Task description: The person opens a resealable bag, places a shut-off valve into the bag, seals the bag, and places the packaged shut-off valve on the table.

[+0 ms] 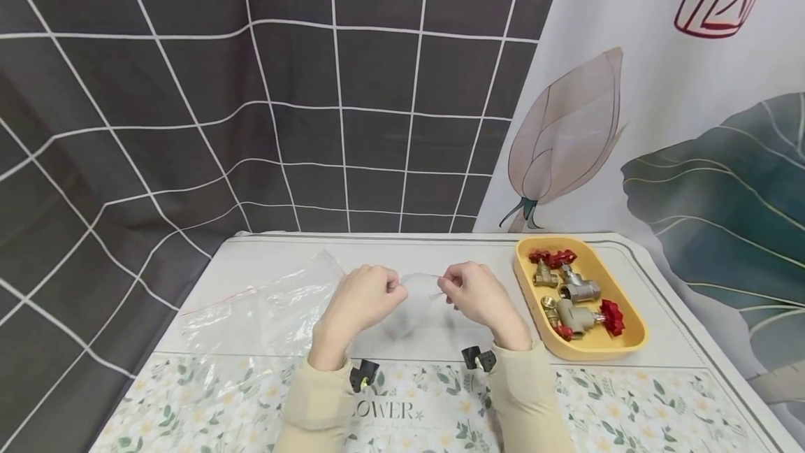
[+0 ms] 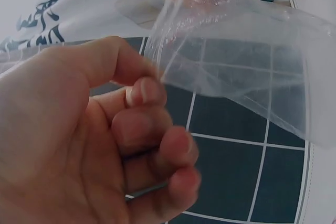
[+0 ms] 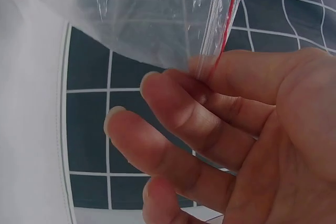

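Note:
A clear zip-lock bag (image 1: 409,306) is stretched between my two hands above the table. My left hand (image 1: 365,292) pinches one edge of it between thumb and forefinger, the other fingers curled loosely, as the left wrist view shows the bag (image 2: 236,56) spreading away from the fingertips. At the other side, my right hand (image 1: 476,292) pinches a corner by the red-striped zip, and in the right wrist view that zip bag (image 3: 142,19) hangs thin and see-through from thumb and finger. Nothing shows inside the bag.
More clear plastic bags (image 1: 264,313) lie flat on the table's left side. To the right stands a yellow tray (image 1: 527,285) holding several metal valves (image 1: 580,291), some with red handles. A dark grid curtain (image 1: 377,138) hangs behind the table (image 1: 440,245).

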Motion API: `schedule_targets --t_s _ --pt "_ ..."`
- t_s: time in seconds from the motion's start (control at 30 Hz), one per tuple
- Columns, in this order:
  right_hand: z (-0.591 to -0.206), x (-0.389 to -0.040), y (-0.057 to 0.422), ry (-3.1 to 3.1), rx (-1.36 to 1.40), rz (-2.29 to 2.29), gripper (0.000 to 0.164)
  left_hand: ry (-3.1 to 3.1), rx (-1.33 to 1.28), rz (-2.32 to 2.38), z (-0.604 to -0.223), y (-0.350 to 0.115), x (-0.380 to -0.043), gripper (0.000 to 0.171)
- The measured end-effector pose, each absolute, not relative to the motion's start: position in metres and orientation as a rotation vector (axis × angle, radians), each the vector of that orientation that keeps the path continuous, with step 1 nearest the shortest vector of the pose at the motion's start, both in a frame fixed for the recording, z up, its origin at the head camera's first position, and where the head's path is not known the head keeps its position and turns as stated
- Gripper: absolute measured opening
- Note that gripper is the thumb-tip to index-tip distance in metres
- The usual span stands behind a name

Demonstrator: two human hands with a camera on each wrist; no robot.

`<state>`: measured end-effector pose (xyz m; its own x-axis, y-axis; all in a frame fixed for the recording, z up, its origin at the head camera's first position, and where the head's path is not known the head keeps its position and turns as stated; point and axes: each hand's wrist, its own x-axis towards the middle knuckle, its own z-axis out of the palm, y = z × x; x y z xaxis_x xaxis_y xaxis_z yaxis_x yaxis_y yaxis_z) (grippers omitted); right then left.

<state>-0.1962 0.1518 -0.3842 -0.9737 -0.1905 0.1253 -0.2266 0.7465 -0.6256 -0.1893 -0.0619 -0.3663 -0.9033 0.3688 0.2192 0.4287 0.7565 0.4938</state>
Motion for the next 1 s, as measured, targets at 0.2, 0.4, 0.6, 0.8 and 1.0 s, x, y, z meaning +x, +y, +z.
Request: schedule_targets --t_s 0.2,0.4,0.6,0.8,1.0 --pt "-0.384 -0.197 0.151 -2.86 0.356 1.064 0.025 -2.86 -0.787 -0.968 -0.372 -0.067 -0.199 0.028" --pt "-0.382 -0.197 0.155 -2.848 0.344 1.104 0.026 -2.714 -0.806 -1.211 -0.388 -0.079 -0.22 0.023" --pt "-0.382 -0.196 0.16 -2.853 0.467 1.037 0.023 -2.695 -0.876 -1.28 -0.403 -0.085 -0.231 0.038" --pt "-0.381 -0.196 0.162 -2.845 0.562 1.007 0.021 -2.709 -0.985 -1.43 -0.414 -0.081 -0.236 0.039" --pt "-0.38 -0.195 0.161 -2.838 0.595 0.991 0.018 -2.742 -0.902 -1.614 -0.425 -0.075 -0.238 0.031"
